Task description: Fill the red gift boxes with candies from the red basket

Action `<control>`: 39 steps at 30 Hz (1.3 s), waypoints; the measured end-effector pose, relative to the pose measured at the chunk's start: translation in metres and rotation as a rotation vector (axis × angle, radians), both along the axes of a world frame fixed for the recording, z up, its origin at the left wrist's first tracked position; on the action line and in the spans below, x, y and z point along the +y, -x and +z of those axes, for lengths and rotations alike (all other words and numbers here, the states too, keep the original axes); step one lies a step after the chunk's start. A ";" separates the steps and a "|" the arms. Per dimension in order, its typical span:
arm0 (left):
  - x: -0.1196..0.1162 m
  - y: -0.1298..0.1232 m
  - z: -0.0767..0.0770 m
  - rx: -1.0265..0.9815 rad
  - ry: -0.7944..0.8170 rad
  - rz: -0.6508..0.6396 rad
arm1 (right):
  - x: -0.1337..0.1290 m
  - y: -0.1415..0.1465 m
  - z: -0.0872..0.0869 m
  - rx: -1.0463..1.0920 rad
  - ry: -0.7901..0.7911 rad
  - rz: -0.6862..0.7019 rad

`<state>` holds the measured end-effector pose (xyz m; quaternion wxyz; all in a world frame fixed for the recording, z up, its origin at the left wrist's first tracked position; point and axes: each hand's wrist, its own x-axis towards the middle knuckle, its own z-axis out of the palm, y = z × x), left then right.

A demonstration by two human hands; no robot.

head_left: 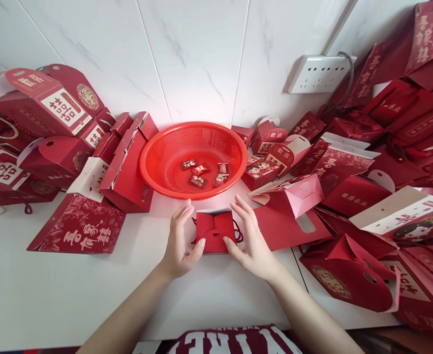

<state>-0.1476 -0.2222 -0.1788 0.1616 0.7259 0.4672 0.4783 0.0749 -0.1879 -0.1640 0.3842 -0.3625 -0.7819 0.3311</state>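
A small red gift box (214, 227) with a round hole in its top stands in front of me. Dark red cords (238, 231) loop out at both its sides. My left hand (181, 241) is at the box's left, thumb tip on or close to its near left corner, the other fingers stretched upward. On the opposite side my right hand (248, 241) mirrors it, thumb at the near right corner and fingers spread. Neither hand is closed round the box. Just behind it, a red plastic basket (153, 178) holds several wrapped candies (198, 181).
Red gift boxes (65, 157) crowd the left side, with a folded red bag (87, 228) nearer me. More boxes and bags (353, 191) pile up on the right. A flat red piece (279, 228) lies beside my right hand. A white power socket (322, 73) is on the tiled wall.
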 end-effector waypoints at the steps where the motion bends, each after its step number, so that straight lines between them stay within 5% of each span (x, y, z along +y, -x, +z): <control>1: 0.001 0.000 -0.003 -0.016 0.030 -0.033 | 0.001 0.000 -0.001 -0.002 -0.001 0.006; 6: 0.006 0.001 -0.009 0.005 0.072 -0.145 | 0.009 -0.005 -0.002 -0.018 -0.100 0.120; 18: 0.008 0.012 -0.004 0.125 0.115 -0.237 | 0.006 -0.011 -0.002 -0.082 -0.129 0.127; 26: -0.014 0.005 0.008 0.305 0.256 -0.165 | 0.003 -0.015 0.000 -0.067 -0.152 0.099; 34: -0.033 -0.005 0.040 0.365 0.077 -0.093 | 0.002 -0.022 0.005 0.108 -0.213 -0.137; 39: -0.037 0.001 0.066 0.193 0.007 0.045 | 0.001 -0.027 0.012 0.229 -0.204 -0.236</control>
